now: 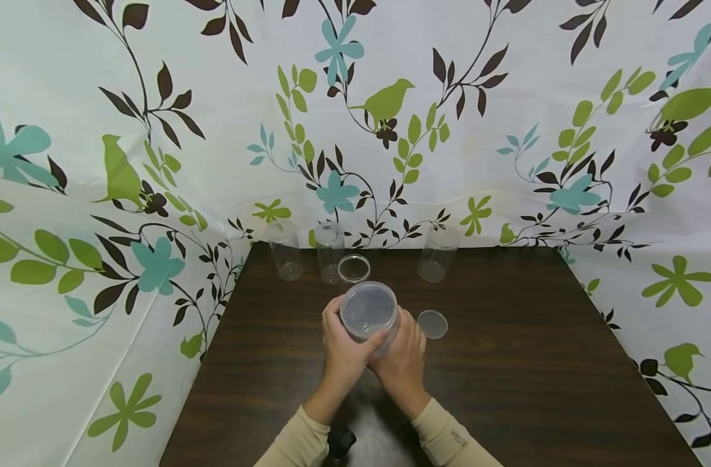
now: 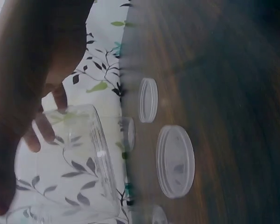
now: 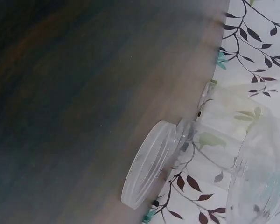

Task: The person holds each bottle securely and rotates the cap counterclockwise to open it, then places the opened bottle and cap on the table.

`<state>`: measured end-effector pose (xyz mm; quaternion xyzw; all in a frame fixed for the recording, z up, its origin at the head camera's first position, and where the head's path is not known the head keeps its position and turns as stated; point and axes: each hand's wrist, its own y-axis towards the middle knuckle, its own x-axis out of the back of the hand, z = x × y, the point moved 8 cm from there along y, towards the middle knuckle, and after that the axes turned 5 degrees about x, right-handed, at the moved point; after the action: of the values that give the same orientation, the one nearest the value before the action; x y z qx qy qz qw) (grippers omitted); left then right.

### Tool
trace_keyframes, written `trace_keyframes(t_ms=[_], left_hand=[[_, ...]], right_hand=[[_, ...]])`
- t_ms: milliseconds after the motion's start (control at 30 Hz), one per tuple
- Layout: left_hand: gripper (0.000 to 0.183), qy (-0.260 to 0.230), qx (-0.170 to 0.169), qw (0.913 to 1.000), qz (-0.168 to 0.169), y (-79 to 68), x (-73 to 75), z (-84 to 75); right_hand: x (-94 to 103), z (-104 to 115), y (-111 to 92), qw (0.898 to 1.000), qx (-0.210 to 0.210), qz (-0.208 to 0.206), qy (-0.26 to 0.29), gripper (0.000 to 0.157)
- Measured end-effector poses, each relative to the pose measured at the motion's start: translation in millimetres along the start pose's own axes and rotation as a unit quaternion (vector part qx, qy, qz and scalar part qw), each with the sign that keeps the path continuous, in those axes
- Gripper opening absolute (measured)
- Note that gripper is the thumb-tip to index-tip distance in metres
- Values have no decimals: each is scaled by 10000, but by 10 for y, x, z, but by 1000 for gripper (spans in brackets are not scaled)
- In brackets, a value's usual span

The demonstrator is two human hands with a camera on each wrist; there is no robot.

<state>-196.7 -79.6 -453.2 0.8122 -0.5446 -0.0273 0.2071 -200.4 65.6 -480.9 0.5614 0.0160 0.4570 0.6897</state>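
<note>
While gripping jar (image 1: 368, 310) between curled left hand (image 1: 342, 347) and right hand (image 1: 403, 357), points its long axis up toward the head camera; has near lid (image 1: 433, 324) just right of the grip, nearer the right hand, far lid (image 1: 353, 268) beyond, other jars (image 1: 330, 256) farthest off.

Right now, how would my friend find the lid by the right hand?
On the dark table, find the right hand gripping a clear container. To that hand's right lies the round lid; unlike the other lid, it sits away from the standing jars.
</note>
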Motion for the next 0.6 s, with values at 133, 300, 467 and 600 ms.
trace_keyframes(t_ms=[133,300,467,600], left_hand=[[107,-518,184,9947,863,56,-13,85],[115,-997,167,9783,1808,201,66,182],[121,-1250,-64,9540,2723,306,83,192],[121,-1850,8,9142,3605,280,5,155]], right_hand=[[-125,-153,4,9791,-817,1043,1542,108],[-236,-305,7,8702,-1785,2306,3972,101],[-204,-297,30,8038,-1303,3006,4966,95],[-187,-245,-10,7779,-984,3594,5061,97]])
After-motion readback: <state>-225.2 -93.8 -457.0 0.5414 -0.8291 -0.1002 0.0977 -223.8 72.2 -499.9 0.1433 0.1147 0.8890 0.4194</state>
